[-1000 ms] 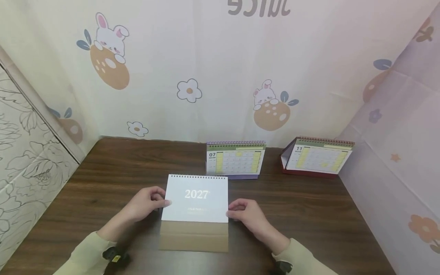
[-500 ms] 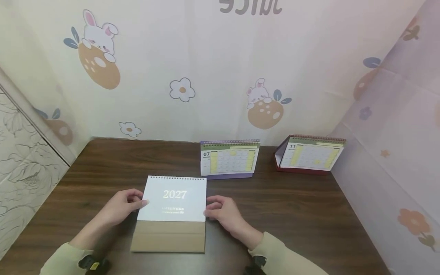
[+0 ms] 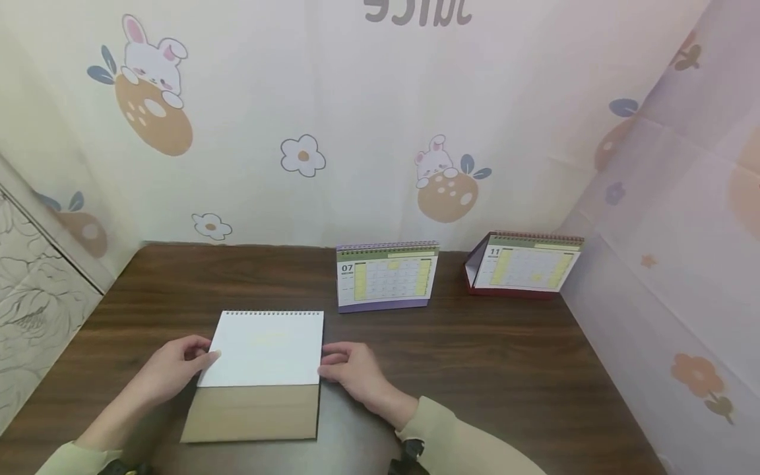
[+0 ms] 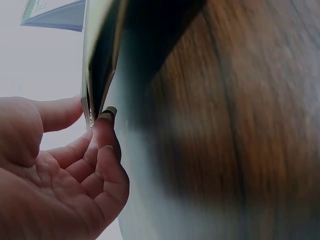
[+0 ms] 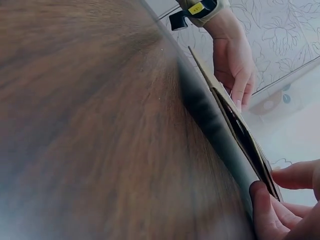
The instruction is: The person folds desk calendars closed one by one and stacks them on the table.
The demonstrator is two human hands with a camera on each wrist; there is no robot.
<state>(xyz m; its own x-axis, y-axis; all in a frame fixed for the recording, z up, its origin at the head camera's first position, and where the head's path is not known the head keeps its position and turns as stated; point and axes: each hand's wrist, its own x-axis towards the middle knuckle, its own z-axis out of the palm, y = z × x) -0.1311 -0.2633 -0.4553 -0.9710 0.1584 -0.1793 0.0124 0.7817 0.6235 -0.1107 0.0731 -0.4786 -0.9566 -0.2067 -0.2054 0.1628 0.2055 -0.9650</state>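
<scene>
We read "07" on the purple-based calendar (image 3: 386,280), mid-frame; "11" on the red-based calendar (image 3: 528,267), centre right; mirrored "Juice", cropped, on the backdrop (image 3: 356,86), top centre. White calendar (image 3: 267,363), lower left: faint print, illegible.

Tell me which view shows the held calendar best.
The head view: the calendar shows its white page and tan base almost whole. Both wrist views catch only part, nearly edge-on, with fingers at its edge.

Spiral-bound desk calendar (image 3: 261,366): white page with faint pale print; brown card stand (image 3: 252,415) exposed on the near side. Binding: far edge. Stand: folded nearly flat. Side edges: gripped by left hand (image 3: 172,369) and right hand (image 3: 356,376).
</scene>
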